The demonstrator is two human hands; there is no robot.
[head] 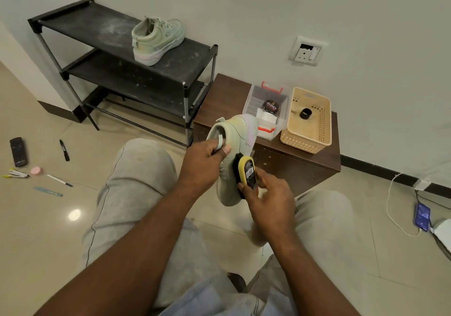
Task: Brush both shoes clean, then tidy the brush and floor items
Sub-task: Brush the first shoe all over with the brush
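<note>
- Left hand (pixel 203 155) grips the shoe (pixel 238 132) by its collar, fingers curled.
- Right hand's (pixel 268 195) fingers wrap the brush (pixel 249 173) (bristles against the shoe).
- Other shoe (pixel 157 38) sits on the rack (pixel 97 30).

A round black shoe-polish tin (pixel 271 107), lying in a clear plastic storage box (pixel 252 90) on a low brown cabinet (pixel 227 96), carries the only legible wording in view: the brand name "Cherry" in pale script across its lid, seen upside down from the camera. A black label (pixel 250 174) on the yellow back of the shoe brush (pixel 244 169) shows a white barcode patch, but its digits and the rest of its print are too small to read. The keys of the remote control (pixel 18 152) on the floor are likewise illegible.
</note>
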